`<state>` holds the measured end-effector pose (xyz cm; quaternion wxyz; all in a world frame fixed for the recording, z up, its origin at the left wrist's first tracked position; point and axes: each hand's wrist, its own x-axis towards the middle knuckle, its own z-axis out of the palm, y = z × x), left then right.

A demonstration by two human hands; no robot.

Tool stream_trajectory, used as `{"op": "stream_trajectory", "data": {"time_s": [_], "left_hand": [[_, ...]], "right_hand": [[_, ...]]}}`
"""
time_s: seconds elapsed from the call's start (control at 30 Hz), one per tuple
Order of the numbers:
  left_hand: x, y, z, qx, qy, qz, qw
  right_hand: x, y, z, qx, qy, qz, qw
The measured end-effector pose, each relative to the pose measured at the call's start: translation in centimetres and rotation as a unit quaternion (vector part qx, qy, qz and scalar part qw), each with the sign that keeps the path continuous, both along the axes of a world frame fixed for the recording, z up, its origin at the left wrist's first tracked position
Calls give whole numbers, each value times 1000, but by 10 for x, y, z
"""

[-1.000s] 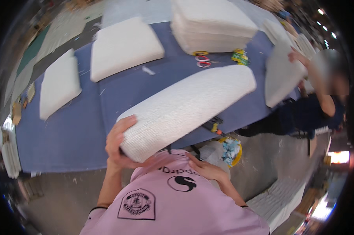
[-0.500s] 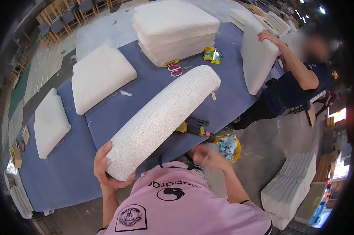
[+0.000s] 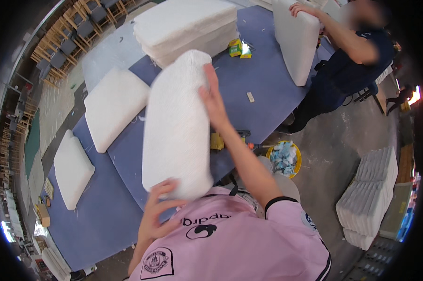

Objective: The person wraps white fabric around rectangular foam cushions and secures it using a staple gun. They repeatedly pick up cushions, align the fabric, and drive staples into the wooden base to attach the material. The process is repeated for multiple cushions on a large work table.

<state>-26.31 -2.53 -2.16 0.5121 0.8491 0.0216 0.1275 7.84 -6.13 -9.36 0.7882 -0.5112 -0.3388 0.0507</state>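
A white, textured cushion (image 3: 176, 126) stands tilted above the blue-covered table (image 3: 249, 119), its broad face toward me and its edges slightly blurred. My right hand (image 3: 212, 96) grips the cushion's far right edge, thumb lower and fingers along the side. At its near left corner, my left hand (image 3: 160, 213) has its fingers spread, the fingertips against the cushion. Two more white cushions, a nearer one (image 3: 73, 168) and a farther one (image 3: 115, 107), lie to the left on the table. Behind the held cushion rises a stack of white cushions (image 3: 185, 30).
A co-worker (image 3: 356, 70) at the right holds another white cushion (image 3: 296, 40). Small green-yellow boxes (image 3: 239, 48) lie by the stack. A power tool (image 3: 218, 140) is at the table's near edge, above a yellow bucket of scraps (image 3: 284, 158). Stacked white pads (image 3: 368, 196) stand right.
The held cushion has swung upright and turned its broad face to me. My right hand has moved from near my waist to its far edge; my left hand's fingers have spread.
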Motion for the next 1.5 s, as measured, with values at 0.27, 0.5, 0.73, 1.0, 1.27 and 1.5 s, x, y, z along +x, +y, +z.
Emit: {"op": "stream_trajectory", "data": {"time_s": [0.27, 0.5, 0.73, 1.0, 1.27, 1.5], "left_hand": [[146, 86, -171, 98, 44, 218, 970], [171, 95, -285, 340, 178, 281, 879], [173, 95, -282, 322, 169, 287, 886], [175, 95, -281, 306, 154, 300, 890], [168, 105, -281, 287, 157, 289, 900], [147, 190, -290, 72, 250, 449, 855]], "right_hand": [[48, -115, -104, -226, 470, 42, 852], [76, -157, -173, -256, 428, 60, 865], [142, -114, -175, -448, 261, 7, 855], [27, -144, -191, -579, 76, -98, 806], [-81, -213, -172, -538, 218, -66, 812], [-9, -175, -205, -540, 114, -164, 817]]}}
